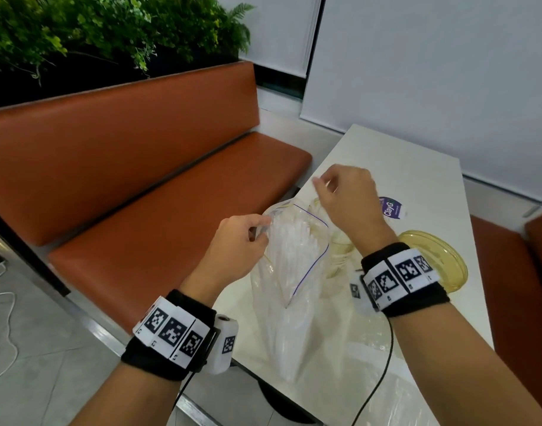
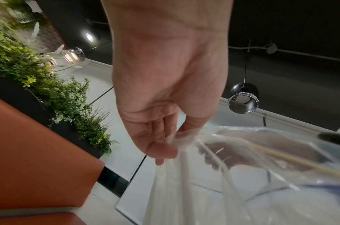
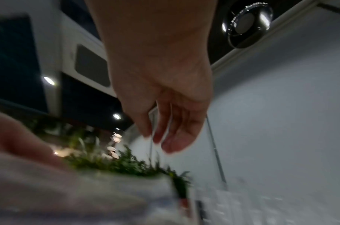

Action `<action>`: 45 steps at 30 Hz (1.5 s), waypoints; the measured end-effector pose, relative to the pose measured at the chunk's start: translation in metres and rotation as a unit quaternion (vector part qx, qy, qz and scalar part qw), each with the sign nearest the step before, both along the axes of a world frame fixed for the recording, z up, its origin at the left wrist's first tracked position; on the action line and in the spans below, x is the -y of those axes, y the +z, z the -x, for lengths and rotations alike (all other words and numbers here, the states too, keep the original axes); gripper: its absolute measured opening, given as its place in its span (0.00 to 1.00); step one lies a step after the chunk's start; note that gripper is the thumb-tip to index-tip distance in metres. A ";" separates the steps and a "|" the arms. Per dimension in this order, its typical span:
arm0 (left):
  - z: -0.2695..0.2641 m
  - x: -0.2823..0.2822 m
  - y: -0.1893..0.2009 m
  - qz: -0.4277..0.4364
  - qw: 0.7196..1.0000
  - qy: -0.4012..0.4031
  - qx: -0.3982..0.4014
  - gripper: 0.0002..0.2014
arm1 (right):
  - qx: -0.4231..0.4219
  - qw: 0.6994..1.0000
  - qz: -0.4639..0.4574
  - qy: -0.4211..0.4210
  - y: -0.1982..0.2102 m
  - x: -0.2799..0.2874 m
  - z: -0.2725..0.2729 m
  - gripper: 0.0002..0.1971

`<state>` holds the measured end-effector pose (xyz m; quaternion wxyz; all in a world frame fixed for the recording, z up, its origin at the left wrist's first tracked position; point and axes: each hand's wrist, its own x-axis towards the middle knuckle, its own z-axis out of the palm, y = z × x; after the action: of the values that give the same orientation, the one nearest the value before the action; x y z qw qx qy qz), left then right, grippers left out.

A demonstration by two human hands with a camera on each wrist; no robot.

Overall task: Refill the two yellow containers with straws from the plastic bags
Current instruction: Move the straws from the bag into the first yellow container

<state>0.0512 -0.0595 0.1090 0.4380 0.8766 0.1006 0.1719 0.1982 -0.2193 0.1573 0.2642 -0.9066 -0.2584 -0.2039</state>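
A clear zip bag [image 1: 297, 302] packed with white straws [image 1: 289, 241] stands upright on the white table [image 1: 417, 167]. My left hand [image 1: 259, 230] pinches the near rim of the bag's open mouth; the left wrist view shows the thumb and fingers of the left hand [image 2: 171, 141] closed on the crumpled plastic of the bag [image 2: 203, 190]. My right hand [image 1: 323, 184] is raised above the mouth, its fingertips pinched on something thin and white, blurred by motion. A clear yellow container [image 1: 340, 250] stands behind the bag. A round yellow piece [image 1: 438, 256] lies to its right.
Another clear plastic bag [image 1: 395, 388] lies flat on the table near me. A purple sticker [image 1: 391, 207] sits beyond my right hand. An orange bench [image 1: 140, 195] runs along the table's left side, with plants [image 1: 110, 32] behind it. A black cable [image 1: 383, 364] trails from my right wrist.
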 end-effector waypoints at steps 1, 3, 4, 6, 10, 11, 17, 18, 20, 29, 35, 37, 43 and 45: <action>-0.001 0.002 0.000 0.000 1.000 0.001 0.000 0.17 | -0.061 0.997 0.049 0.003 0.005 -0.006 0.015 0.15; -0.002 0.005 -0.001 0.007 1.000 -0.002 0.000 0.17 | -0.177 0.968 0.175 -0.006 0.002 -0.014 0.043 0.21; -0.001 0.007 0.000 0.011 1.000 -0.005 0.001 0.18 | -0.217 0.950 0.225 -0.018 -0.004 -0.017 0.055 0.24; 0.000 0.011 0.001 0.017 1.000 -0.010 0.008 0.20 | -0.258 0.927 0.268 -0.047 -0.014 -0.020 0.069 0.27; 0.004 0.018 0.004 0.024 0.999 -0.034 0.015 0.22 | -0.254 0.911 0.315 -0.078 -0.035 -0.020 0.074 0.18; 0.005 0.019 0.004 0.027 0.999 -0.038 0.015 0.22 | -0.244 0.910 0.324 -0.083 -0.038 -0.020 0.076 0.15; 0.008 0.014 0.001 0.034 0.999 -0.022 0.007 0.22 | -0.266 0.917 0.288 -0.072 -0.054 -0.018 0.075 0.19; 0.007 0.011 -0.001 0.033 0.999 -0.014 0.007 0.21 | -0.269 0.922 0.273 -0.057 -0.057 -0.017 0.074 0.19; 0.006 0.007 -0.004 0.044 0.999 0.000 0.006 0.20 | -0.276 0.935 0.221 -0.027 -0.062 -0.015 0.070 0.18; 0.003 0.004 -0.011 0.092 0.996 0.010 0.014 0.18 | -0.286 0.946 -0.095 0.123 -0.044 -0.013 0.065 0.09; -0.001 0.001 -0.015 0.077 0.997 0.010 0.002 0.18 | -0.261 0.915 -0.252 0.179 -0.022 -0.025 0.056 0.09; -0.002 0.001 -0.016 0.083 0.996 0.014 -0.003 0.18 | -0.239 0.896 -0.300 0.223 -0.005 -0.030 0.054 0.08; -0.002 0.000 -0.016 0.061 0.998 0.021 -0.013 0.18 | -0.123 0.849 -0.433 0.276 0.077 -0.030 0.029 0.08; -0.004 -0.003 -0.017 0.041 0.999 0.025 -0.016 0.18 | -0.066 0.844 -0.460 0.268 0.102 -0.020 0.014 0.07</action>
<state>0.0548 -0.0564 0.0917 0.4671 0.8581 0.1362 0.1641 0.1846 -0.1995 0.2591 0.7119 -0.5872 -0.3501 -0.1607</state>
